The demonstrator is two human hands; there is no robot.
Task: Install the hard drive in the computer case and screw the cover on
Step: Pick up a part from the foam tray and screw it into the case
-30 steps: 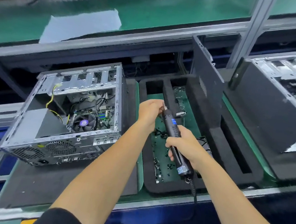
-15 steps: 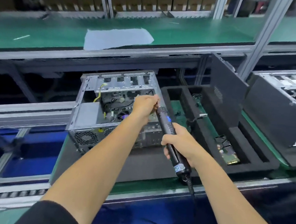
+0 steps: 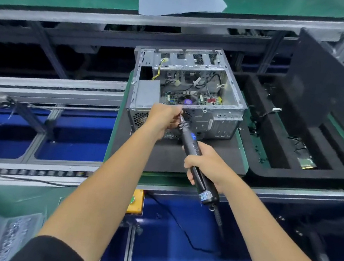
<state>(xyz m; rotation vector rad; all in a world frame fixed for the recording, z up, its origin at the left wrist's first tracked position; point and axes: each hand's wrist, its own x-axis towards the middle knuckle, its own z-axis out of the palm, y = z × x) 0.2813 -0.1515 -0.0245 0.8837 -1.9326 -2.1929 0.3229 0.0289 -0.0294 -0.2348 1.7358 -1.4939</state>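
2 hands work in front of the open computer case (image 3: 188, 93), which lies on a dark mat (image 3: 171, 158) on the green conveyor, its side cover off and the motherboard showing. Our right hand (image 3: 208, 165) is curled around the black electric screwdriver (image 3: 194, 153), tilted up and left toward the case's near edge. Our left hand (image 3: 164, 116) pinches at the screwdriver's bit tip; whether it holds a screw we cannot tell. A black foam tray (image 3: 305, 174) sits just right of the case.

Bright even light, soft blur, curved edges
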